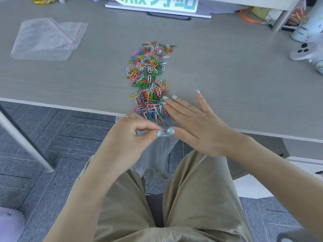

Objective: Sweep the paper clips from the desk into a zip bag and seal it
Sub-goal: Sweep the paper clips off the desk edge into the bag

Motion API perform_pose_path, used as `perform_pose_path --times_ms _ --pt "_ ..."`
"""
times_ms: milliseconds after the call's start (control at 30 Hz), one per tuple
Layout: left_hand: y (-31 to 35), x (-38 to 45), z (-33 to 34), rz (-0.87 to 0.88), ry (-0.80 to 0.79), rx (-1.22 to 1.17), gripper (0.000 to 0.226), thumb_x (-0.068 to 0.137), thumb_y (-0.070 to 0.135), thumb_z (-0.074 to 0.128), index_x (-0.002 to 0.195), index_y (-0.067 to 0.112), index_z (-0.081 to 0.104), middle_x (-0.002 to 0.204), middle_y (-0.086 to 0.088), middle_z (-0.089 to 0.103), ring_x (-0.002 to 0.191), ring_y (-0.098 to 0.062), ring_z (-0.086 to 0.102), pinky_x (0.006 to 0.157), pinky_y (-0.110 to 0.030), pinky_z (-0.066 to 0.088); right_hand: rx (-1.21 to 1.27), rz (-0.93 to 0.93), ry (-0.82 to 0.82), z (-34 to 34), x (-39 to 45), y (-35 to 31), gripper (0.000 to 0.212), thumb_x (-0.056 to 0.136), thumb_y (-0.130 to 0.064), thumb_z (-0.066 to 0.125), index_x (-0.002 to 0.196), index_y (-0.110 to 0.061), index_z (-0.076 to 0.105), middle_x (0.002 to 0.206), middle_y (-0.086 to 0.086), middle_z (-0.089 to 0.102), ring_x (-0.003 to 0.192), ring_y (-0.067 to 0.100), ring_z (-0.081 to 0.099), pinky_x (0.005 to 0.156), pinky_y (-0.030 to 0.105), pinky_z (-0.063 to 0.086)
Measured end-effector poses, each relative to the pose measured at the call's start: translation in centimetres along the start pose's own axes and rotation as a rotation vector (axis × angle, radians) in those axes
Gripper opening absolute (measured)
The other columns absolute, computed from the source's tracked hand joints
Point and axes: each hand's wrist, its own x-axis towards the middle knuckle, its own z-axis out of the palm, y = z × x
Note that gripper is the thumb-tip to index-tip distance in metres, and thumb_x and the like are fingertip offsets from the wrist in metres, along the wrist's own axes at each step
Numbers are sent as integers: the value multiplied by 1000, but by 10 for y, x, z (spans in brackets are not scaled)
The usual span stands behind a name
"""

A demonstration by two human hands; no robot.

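You are sitting at what looks like an office: a grey wood-grain desk [227,70] on thin metal legs stands over grey carpet tiles [52,137]. At the desk's far edge leans a printed sign [155,2] with large green characters, spare zip bags [47,39] lie near its far left corner, and a heap of coloured paper clips [150,75] runs to its near edge.

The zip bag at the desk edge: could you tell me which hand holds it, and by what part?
The left hand pinches the zip bag at its open top rim, by the red zip line. The right hand lies flat, holding nothing.
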Motion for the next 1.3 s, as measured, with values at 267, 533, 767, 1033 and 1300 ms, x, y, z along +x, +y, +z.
perform_pose_path --times_ms 267,533,767,1033,1300 --pt "-2 0 -1 -2 0 10 19 77 22 63 71 39 65 88 10 64 87 5 56 75 -3 36 -56 -57 127 10 -6 -10 73 89 -59 5 144 -15 25 153 -1 27 142 14 19 112 52 -8" --pt "-3 -2 -4 -37 17 4 12 77 26 64 71 37 68 91 5 66 86 0 58 83 -20 40 175 118 190 -6 31 8 69 88 -56 4 146 -20 18 156 -7 17 144 9 10 113 47 -14" --pt "-3 -3 -5 -63 33 -11 13 76 25 64 70 37 67 90 8 64 86 0 57 88 -24 42 187 73 -60 -4 37 17 67 90 -59 5 147 -24 3 157 -11 -1 142 1 -7 116 40 -13" --pt "-2 -4 -7 -51 28 10 15 77 24 64 70 37 67 88 6 64 85 0 56 81 -20 40 100 -33 -80 -5 11 0 76 78 -61 -3 145 -26 -6 156 -13 -5 141 0 -11 115 37 -17" --pt "-3 -2 -3 -29 13 23 17 78 21 63 73 36 68 89 10 62 88 4 55 74 -2 36 51 -70 -19 2 3 -16 79 80 -64 -5 146 -21 -2 157 -8 1 143 5 -6 114 40 -16"
